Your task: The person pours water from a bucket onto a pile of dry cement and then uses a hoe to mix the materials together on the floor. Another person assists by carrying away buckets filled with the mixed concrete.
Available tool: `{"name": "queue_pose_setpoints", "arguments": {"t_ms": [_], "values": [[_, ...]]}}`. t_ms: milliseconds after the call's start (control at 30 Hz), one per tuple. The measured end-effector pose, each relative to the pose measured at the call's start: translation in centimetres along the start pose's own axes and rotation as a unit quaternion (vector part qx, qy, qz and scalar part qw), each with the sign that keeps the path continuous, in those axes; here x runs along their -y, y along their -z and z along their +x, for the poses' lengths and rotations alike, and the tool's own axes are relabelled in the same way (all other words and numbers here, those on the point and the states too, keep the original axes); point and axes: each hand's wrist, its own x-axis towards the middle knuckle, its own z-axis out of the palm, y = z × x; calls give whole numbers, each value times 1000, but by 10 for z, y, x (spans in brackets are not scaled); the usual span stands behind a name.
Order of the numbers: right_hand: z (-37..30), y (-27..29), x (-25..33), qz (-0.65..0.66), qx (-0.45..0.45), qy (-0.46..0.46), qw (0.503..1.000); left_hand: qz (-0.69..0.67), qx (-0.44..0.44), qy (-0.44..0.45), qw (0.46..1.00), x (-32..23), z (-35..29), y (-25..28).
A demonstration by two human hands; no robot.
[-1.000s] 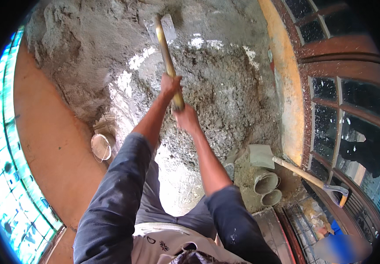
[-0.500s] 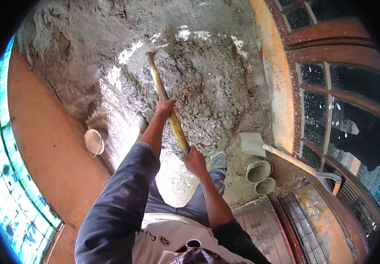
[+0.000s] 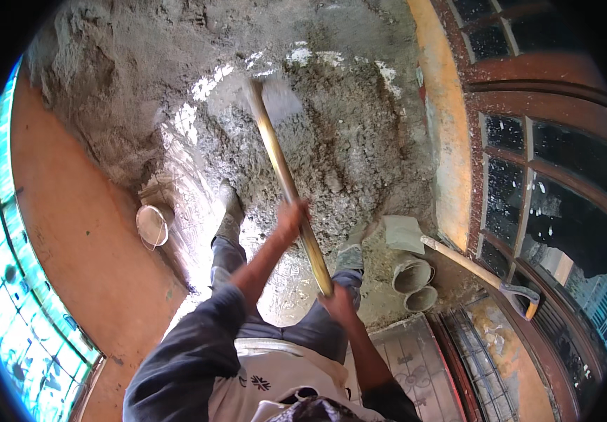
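Note:
A long-handled hoe (image 3: 280, 160) slants across the middle, its wooden handle running toward my body. Its blade (image 3: 280, 98), smeared by motion, shows at the far end over the wet grey mortar heap (image 3: 359, 133). My left hand (image 3: 292, 218) is closed round the handle about midway down. Closer to my body, my right hand (image 3: 338, 304) grips the handle's near end. Below the heap my boots stand apart, the left boot (image 3: 229, 211) farther forward than the right boot (image 3: 350, 259).
A shovel (image 3: 458, 261) leans at the right, its blade by the heap, beside two mortar-smeared buckets (image 3: 411, 276). Another bucket (image 3: 152, 226) stands by the orange wall (image 3: 85, 190) at left. Wooden window frames (image 3: 528, 88) line the right side; a metal grille (image 3: 482, 362) lies lower right.
Both hands have come back toward my body with the hoe's handle. The blade end is now blurred, and my left arm no longer hides my left boot.

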Motion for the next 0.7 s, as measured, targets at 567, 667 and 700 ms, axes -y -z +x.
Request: {"name": "queue_pose_setpoints", "arguments": {"t_ms": [567,667,700], "values": [[-121,52,32,75,49,-176,980,51,2,84,995,131,-46,-32],[-134,47,11,77,36,-162,983,38,-62,127,989,106,-82,-58],[-125,41,3,124,29,-161,979,52,-32,81,995,99,-73,-60]]}}
